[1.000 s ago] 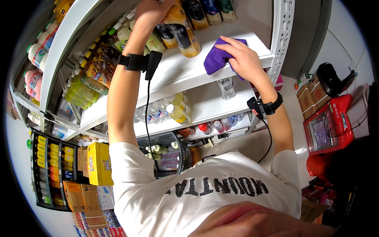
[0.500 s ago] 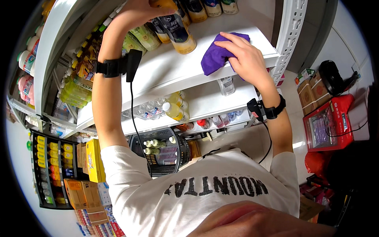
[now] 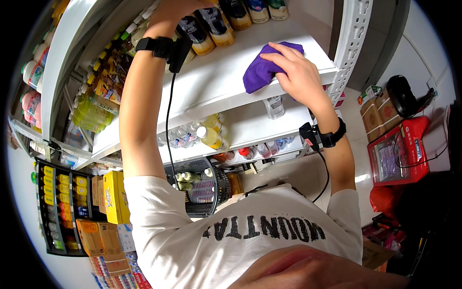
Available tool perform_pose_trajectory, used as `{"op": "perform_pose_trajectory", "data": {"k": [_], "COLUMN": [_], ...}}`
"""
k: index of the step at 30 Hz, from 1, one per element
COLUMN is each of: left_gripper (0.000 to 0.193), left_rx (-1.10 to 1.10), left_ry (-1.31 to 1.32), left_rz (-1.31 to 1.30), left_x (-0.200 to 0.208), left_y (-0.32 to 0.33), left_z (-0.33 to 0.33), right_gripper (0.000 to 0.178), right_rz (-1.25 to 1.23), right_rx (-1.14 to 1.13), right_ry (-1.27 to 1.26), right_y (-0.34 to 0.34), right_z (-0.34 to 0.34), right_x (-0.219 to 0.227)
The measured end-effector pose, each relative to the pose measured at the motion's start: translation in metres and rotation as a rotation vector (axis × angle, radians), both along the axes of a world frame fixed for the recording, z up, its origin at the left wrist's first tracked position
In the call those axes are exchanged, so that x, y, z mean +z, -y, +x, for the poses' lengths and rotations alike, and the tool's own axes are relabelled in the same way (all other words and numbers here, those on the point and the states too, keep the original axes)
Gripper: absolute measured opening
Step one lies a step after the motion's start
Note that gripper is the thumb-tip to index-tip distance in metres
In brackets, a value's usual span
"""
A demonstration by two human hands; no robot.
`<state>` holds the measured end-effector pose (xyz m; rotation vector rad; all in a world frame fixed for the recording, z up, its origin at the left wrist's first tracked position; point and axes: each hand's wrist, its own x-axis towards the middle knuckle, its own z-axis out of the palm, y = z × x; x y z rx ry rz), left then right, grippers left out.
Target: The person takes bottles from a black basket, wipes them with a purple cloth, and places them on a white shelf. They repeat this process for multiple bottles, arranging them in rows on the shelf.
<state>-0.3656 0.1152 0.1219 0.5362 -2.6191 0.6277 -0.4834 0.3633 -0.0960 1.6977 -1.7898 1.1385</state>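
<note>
Under my right hand a bunched purple cloth lies against the white shelf, near its front edge; my fingers curl over it. My left hand is up at the top edge of the picture, its fingers partly cut off. It is by a row of dark-labelled drink bottles with yellowish bottoms. The nearest of them, a dark bottle, stands beside another dark bottle. Whether my left fingers grip a bottle cannot be seen.
Brown-labelled bottles fill the shelf on the left. Below are a yellow drink bottle and a clear container. A grey basket with bottles stands on the floor. To the right are a shelf post and a red box.
The dark bottle my left hand held tilted over the shelf now stands back in the row. My left hand has moved farther up. The right hand and cloth have shifted slightly left.
</note>
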Motion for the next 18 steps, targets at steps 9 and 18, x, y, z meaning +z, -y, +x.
{"op": "perform_pose_trajectory", "data": {"k": [9, 18], "left_gripper": [0.071, 0.038], "left_rx": [-0.041, -0.044], "left_ry": [-0.153, -0.198], "left_rz": [-0.22, 0.076], "left_x": [-0.027, -0.101], "left_y": [-0.057, -0.034], "left_z": [0.123, 0.241], "right_gripper": [0.044, 0.045], "right_rz": [0.16, 0.347], "right_rx": [0.111, 0.147], "right_ry": [-0.063, -0.062], "right_y": [0.008, 0.006], "right_z": [0.009, -0.012], "right_x": [0.013, 0.023]}}
